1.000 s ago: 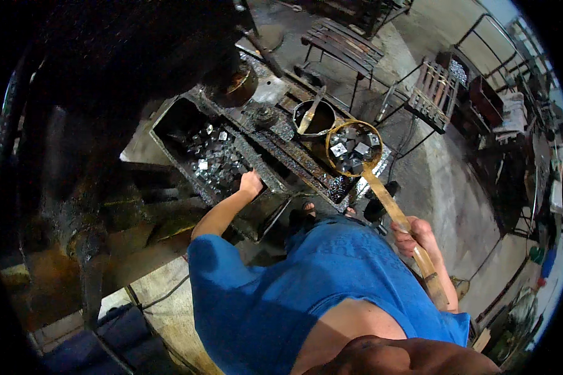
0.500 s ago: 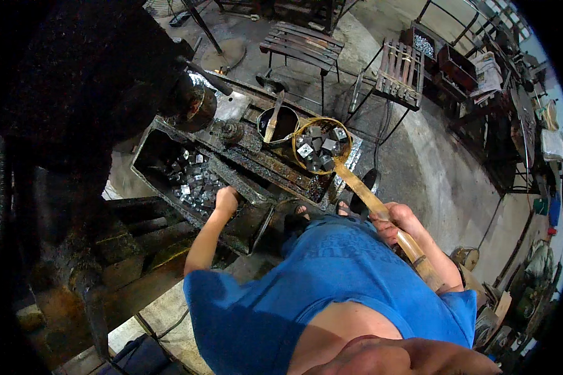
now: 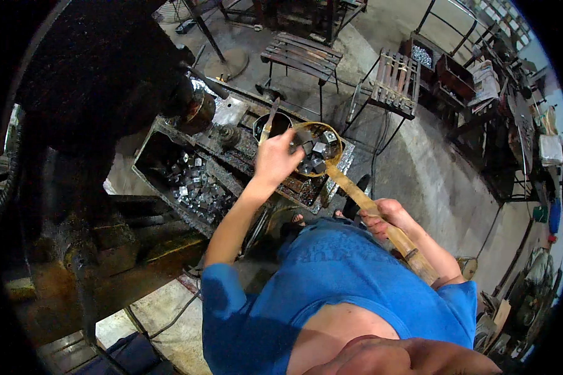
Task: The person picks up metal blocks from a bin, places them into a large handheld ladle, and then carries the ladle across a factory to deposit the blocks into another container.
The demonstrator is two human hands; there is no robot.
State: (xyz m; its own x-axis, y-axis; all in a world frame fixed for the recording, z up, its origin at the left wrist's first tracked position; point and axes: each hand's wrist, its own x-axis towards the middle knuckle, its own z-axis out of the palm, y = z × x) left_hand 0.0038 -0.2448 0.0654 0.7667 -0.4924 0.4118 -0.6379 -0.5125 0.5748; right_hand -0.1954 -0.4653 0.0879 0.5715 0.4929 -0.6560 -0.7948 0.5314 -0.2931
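Note:
My right hand (image 3: 383, 219) is wrapped round the flat bamboo handle (image 3: 356, 194) of a round, yellow-rimmed basket (image 3: 342, 150). Dark and shiny metal blocks (image 3: 319, 147) lie inside the basket. Over its left side is my left hand (image 3: 280, 157), with fingers curled on a dark metal block (image 3: 301, 139) that is partly blurred. A dark pot (image 3: 283, 122) with a brush (image 3: 269, 122) leaning in it stands just beyond that hand. Many more metal blocks (image 3: 197, 185) fill part of a long metal bin (image 3: 163, 199) to the left.
Dark heavy machinery (image 3: 88, 94) rises on the left. Beyond the basket stand two slatted stools (image 3: 303, 55). A box of small metal parts (image 3: 422, 56) and a cluttered bench (image 3: 519, 125) are at the right. The basket rests over a greasy metal worktop (image 3: 231, 112).
My left hand has moved from the bin of metal blocks up and right to the basket. My right hand keeps its grip on the handle, slightly shifted left.

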